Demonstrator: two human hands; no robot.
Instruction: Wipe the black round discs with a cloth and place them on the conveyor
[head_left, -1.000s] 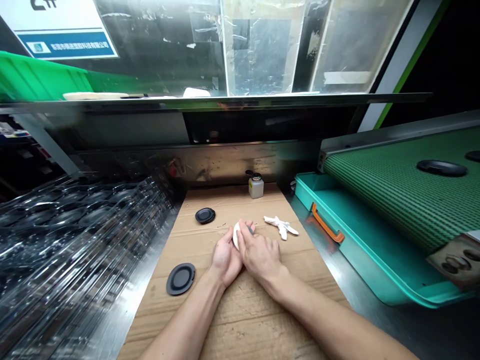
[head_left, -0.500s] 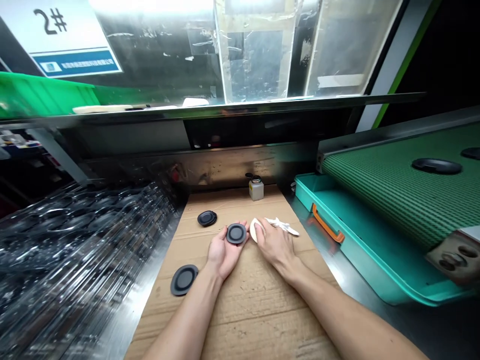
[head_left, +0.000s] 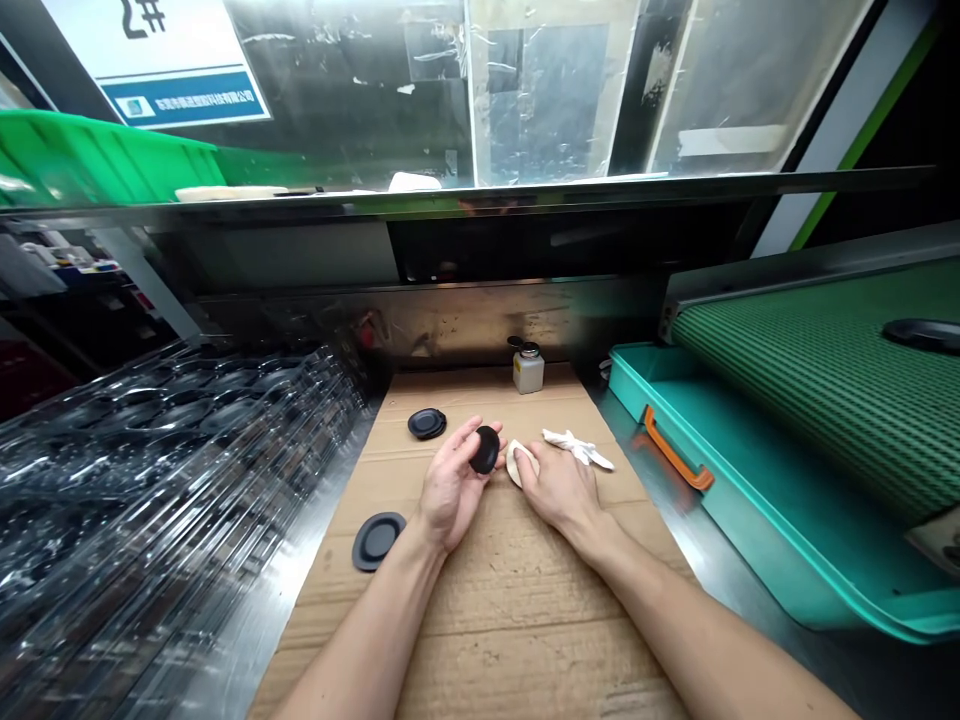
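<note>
My left hand point(head_left: 452, 487) holds a small black round disc point(head_left: 485, 450) between thumb and fingers, tilted up on its edge. My right hand point(head_left: 561, 484) grips a cream-coloured round pad point(head_left: 519, 462), close to the disc but apart from it. Beyond that hand a crumpled white cloth point(head_left: 577, 447) lies on the cardboard sheet point(head_left: 517, 620). A larger dark grey disc point(head_left: 378, 541) rests flat beside my left forearm. Farther off lies a small stack of black discs point(head_left: 427, 423).
A small white bottle point(head_left: 529, 370) stands at the cardboard's far end. Clear plastic trays point(head_left: 150, 480) are stacked on the left. On the right are a teal bin point(head_left: 750, 530) with an orange handle and a green conveyor belt point(head_left: 840, 330) carrying a black part point(head_left: 922, 335).
My left hand has turned the disc from lying face up to standing tilted, thumb now on it. My right hand keeps its grip on the pad. The view has shifted slightly.
</note>
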